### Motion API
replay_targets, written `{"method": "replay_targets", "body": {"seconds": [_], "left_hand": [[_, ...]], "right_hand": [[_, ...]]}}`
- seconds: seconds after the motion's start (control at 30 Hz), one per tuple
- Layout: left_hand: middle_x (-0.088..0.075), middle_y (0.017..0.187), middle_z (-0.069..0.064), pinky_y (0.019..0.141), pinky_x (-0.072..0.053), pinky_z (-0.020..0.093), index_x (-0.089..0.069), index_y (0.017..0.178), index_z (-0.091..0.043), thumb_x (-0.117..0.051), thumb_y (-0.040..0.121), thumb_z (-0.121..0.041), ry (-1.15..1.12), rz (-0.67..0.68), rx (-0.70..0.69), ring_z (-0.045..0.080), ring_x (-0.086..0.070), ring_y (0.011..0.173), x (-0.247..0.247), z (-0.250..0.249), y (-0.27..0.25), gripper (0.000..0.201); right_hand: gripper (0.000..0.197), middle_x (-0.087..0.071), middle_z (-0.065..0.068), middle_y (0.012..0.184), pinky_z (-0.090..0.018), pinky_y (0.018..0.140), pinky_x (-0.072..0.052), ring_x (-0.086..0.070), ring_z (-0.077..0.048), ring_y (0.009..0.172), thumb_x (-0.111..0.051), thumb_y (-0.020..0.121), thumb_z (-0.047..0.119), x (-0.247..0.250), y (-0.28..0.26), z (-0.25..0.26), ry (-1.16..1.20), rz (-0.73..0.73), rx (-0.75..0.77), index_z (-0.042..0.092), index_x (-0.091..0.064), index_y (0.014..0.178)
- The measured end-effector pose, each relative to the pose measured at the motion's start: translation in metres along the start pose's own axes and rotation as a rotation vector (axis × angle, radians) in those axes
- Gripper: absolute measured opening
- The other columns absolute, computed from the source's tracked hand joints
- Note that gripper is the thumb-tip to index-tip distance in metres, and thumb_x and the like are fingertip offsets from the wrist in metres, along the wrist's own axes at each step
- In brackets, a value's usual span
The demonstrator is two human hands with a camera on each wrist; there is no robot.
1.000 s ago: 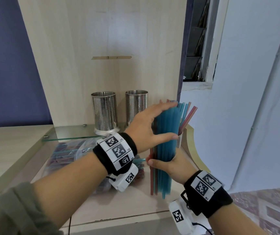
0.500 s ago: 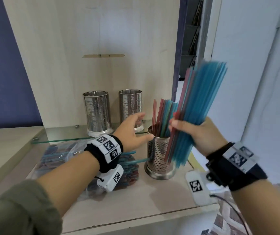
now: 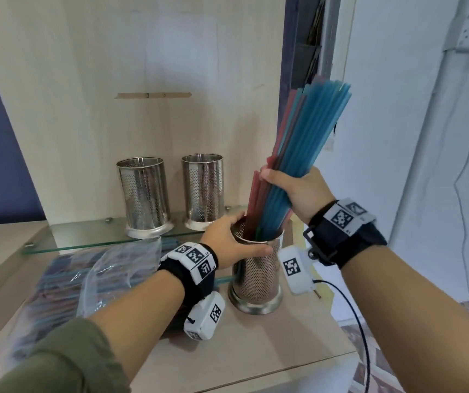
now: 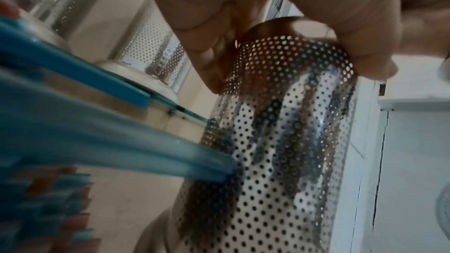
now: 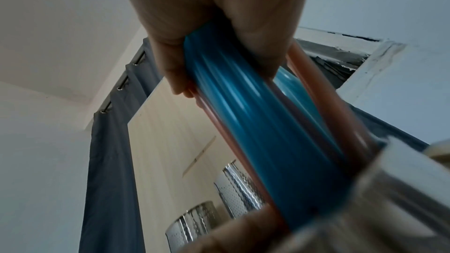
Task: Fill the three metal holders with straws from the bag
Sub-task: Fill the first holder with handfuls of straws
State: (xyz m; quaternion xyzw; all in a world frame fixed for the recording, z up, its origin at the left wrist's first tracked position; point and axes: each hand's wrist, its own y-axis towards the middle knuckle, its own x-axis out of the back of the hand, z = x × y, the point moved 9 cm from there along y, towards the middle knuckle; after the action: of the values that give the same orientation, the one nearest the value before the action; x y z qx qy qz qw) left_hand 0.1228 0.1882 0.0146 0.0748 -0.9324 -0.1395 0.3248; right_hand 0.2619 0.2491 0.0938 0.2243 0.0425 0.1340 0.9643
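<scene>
Right hand [image 3: 301,191] fist-gripped round a thick bundle of blue and red plastic straws [image 3: 307,137], fingers wrapped about its lower third; bundle's long axis tilted, tops leaning up and to the right, bottom ends already inside the mouth of the perforated cylindrical steel holder [image 3: 257,275] directly below the grip; holder stands on the pale wooden counter [image 3: 256,344]; left hand [image 3: 227,239] curled round the holder's rim, thumb across the front, steadying it; so the drop path runs down and slightly left along the straws' own axis; likely next: swing the tops upright, then loosen the fist so they slide to the bottom; risk is tipping the holder if pushed sideways; two more perforated steel holders [image 3: 145,194] on the glass shelf [image 3: 91,236] behind look empty; clear plastic bag of straws [image 3: 66,282] lies on the counter, left of the held holder.
</scene>
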Motion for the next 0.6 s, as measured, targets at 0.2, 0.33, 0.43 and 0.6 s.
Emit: {"method": "replay_targets", "body": {"seconds": [0.2,0.33,0.43,0.6], "left_hand": [[-0.060,0.086,-0.037,0.071,-0.040,-0.002,-0.052,0.088,-0.053,-0.093,0.052,-0.042,-0.034,-0.078,-0.010,-0.027,-0.053,0.084,0.003,0.006,-0.011,0.056],[-0.061,0.092,-0.035,0.081,-0.048,0.006,-0.054,0.095,-0.053,-0.092,0.050,-0.050,-0.041,-0.112,-0.006,-0.023,-0.055,0.090,0.002,0.010,-0.016,0.059],[-0.065,0.107,-0.023,0.090,-0.054,0.027,-0.058,0.117,-0.040,-0.086,0.042,-0.065,-0.019,-0.140,-0.002,-0.006,-0.060,0.101,0.001,0.015,-0.015,0.084],[-0.067,0.104,-0.019,0.087,-0.056,0.032,-0.058,0.118,-0.036,-0.080,0.037,-0.074,0.002,-0.140,0.003,-0.001,-0.063,0.097,0.000,0.015,-0.013,0.092]], "right_hand": [[0.038,-0.075,-0.003,0.097,-0.046,0.089,-0.057,-0.071,-0.020,0.095,-0.083,0.067,0.032,-0.022,-0.015,-0.027,-0.099,0.094,-0.052,0.014,-0.073,0.099],[0.038,-0.074,-0.004,0.091,-0.046,0.082,-0.059,-0.072,-0.021,0.086,-0.085,0.067,0.030,-0.030,-0.022,-0.045,-0.189,0.082,-0.123,0.014,-0.071,0.099],[0.042,-0.072,-0.005,0.092,-0.044,0.080,-0.060,-0.070,-0.021,0.085,-0.084,0.070,0.023,-0.033,-0.022,-0.047,-0.240,0.036,-0.137,0.011,-0.065,0.106],[0.065,-0.065,-0.001,0.109,-0.031,0.082,-0.057,-0.066,-0.010,0.091,-0.083,0.073,0.019,-0.035,-0.027,-0.031,-0.204,-0.054,-0.007,0.019,-0.043,0.123]]}}
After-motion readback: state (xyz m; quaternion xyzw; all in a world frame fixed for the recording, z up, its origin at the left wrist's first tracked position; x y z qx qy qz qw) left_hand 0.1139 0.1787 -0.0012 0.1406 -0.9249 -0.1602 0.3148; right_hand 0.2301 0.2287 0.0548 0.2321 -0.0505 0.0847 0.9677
